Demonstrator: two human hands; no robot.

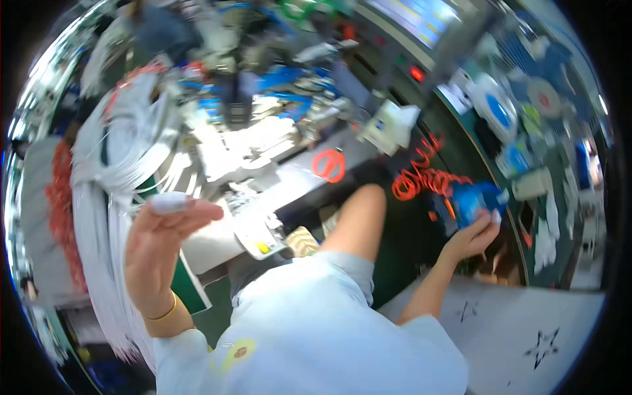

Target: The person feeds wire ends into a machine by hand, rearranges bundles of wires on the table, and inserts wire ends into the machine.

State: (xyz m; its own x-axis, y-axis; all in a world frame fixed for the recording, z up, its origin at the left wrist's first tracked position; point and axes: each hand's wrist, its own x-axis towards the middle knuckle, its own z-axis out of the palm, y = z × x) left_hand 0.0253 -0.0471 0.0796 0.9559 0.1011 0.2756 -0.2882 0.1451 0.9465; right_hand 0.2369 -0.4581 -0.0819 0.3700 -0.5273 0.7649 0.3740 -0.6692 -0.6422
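A cluttered tabletop (299, 174) spreads from ten o'clock to twelve, brightly lit, many parts on it blurred. At four o'clock lies a white panel (487, 322) printed with dark star outlines; at nine hangs a thick bundle of white cables (122, 158). Dark green floor (398, 273) shows toward five. The screen (421, 20) at one o'clock carries coloured rows too smeared to read. At eight o'clock the left grip (164, 230) is raised and open beside the cables. Between three and four, the right grip (486, 230) meets a blue item (469, 203); whether it is closed on it, I cannot tell. A red coiled cord (428, 179) sits just inside three o'clock, and a red ring (328, 166) near the centre.
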